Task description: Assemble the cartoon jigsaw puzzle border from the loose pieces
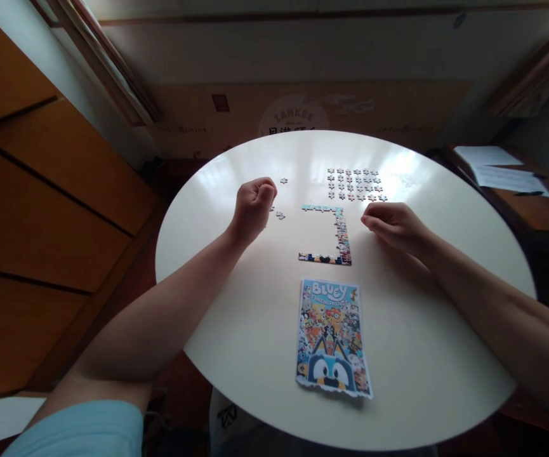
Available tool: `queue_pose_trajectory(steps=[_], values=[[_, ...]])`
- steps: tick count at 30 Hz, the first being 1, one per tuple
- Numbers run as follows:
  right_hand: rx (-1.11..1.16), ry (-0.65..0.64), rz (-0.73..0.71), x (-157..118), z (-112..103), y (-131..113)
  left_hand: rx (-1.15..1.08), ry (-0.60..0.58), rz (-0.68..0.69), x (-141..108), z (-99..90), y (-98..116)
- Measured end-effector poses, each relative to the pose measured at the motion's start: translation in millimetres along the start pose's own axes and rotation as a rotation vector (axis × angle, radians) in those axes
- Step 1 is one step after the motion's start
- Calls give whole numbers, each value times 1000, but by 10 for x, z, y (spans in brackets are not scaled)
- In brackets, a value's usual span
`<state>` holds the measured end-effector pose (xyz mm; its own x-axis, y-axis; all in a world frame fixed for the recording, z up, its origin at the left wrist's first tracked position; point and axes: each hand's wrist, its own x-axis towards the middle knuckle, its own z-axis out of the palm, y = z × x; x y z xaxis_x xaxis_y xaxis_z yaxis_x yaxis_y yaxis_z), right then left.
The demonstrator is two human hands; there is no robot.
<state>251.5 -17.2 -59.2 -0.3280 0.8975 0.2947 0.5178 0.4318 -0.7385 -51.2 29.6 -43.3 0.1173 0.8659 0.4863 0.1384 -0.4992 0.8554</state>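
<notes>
My left hand (254,206) is closed in a fist above the left part of the table. Beside it lie a loose puzzle piece (284,181) and, partly behind the hand, a few more pieces (280,215). Right of the partly joined puzzle border (343,238), my right hand (391,222) rests with fingers curled and thumb pressed to the forefinger. Whatever either hand may hold is hidden. The border forms three sides, with its left side open. Behind it, several loose pieces (357,184) stand in rows. Nearer to me lies a Bluey picture sheet (331,336) with a torn lower edge.
The round white table (412,381) fills the middle of the view. Papers (502,171) and a pen (529,193) lie on a brown surface to the right. An orange-brown cabinet (40,209) stands at the left, and a printed banner (174,108) hangs beyond the table.
</notes>
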Motion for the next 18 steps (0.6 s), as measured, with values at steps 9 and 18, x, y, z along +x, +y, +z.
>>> queue_pose_trajectory(steps=[9, 18], values=[[69, 123, -85, 5, -2, -14, 246, 157, 147, 130, -315, 187], [204, 209, -80, -61, -54, -131, 136, 253, 15, 258, -635, 34]])
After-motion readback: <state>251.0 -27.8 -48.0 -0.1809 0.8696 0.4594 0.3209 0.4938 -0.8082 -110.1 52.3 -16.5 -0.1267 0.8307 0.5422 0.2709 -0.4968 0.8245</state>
